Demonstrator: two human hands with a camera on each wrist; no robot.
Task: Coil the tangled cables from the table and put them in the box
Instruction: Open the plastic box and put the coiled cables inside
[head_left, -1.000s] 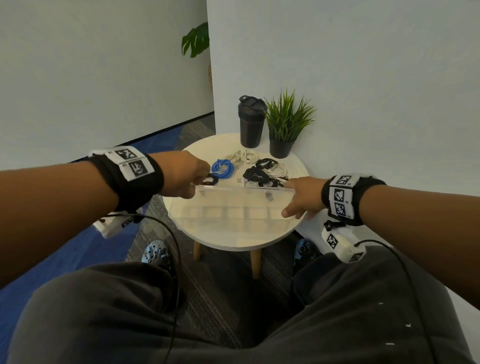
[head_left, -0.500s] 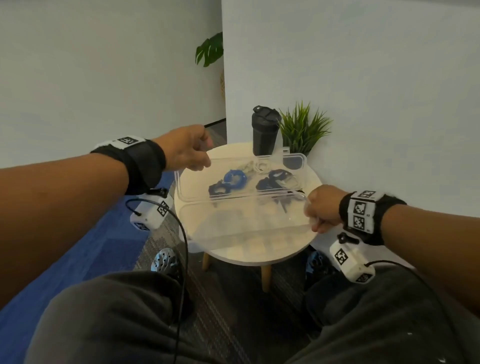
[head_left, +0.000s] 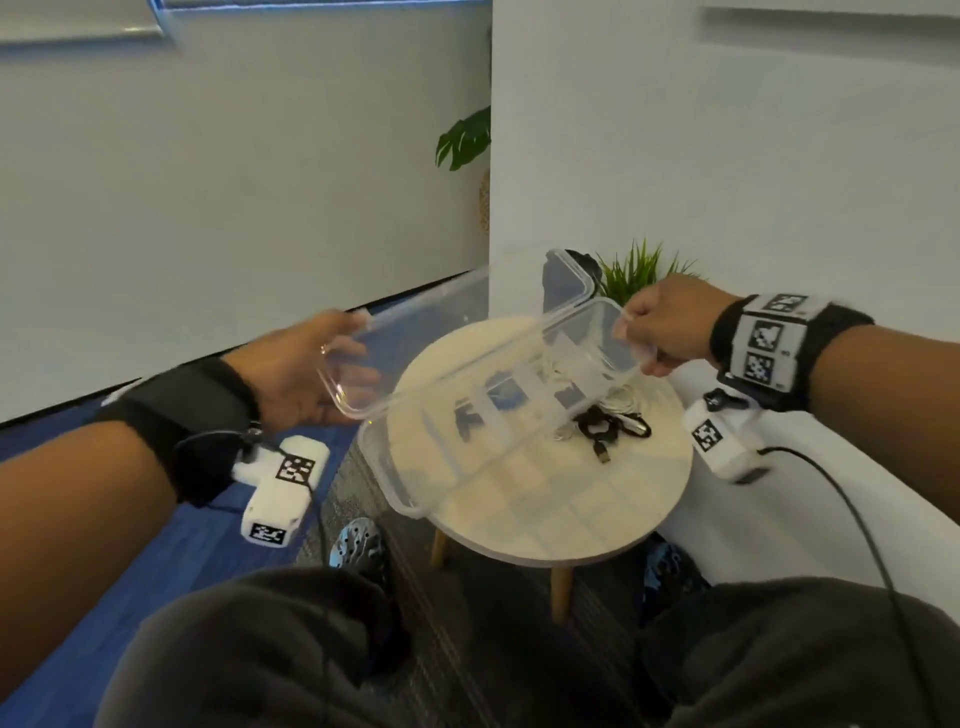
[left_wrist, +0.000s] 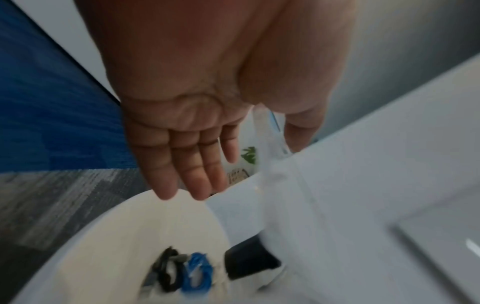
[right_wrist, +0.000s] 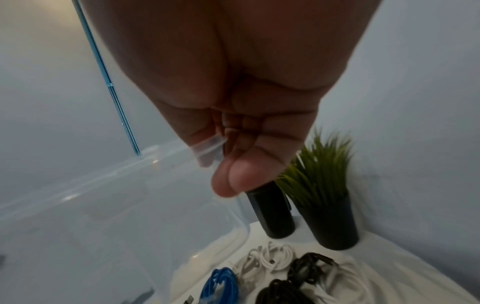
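A clear plastic box (head_left: 415, 493) with dividers lies slanted across the round table (head_left: 597, 519). Its lid (head_left: 467, 332) stands open and tilted up to the left. My left hand (head_left: 311, 369) holds the lid's left end, with the thumb over the rim and straight fingers (left_wrist: 187, 164) beneath. My right hand (head_left: 660, 332) pinches a clear tab (right_wrist: 207, 148) at the box's right end between thumb and forefinger. Tangled cables lie on the table behind the box: blue (right_wrist: 221, 286), white (right_wrist: 270, 257) and black (head_left: 602, 426). The blue cable (left_wrist: 196, 273) is blurred in the left wrist view.
A black bottle (right_wrist: 270, 211) and a potted grass plant (right_wrist: 330, 222) stand at the table's back by the white wall. My knees are just below the table's near edge. Blue and grey carpet lies to the left.
The lid has swung up and open to the left. My left hand's fingers have straightened under it, and my right hand has risen with the box's right end. The camera tilted upward.
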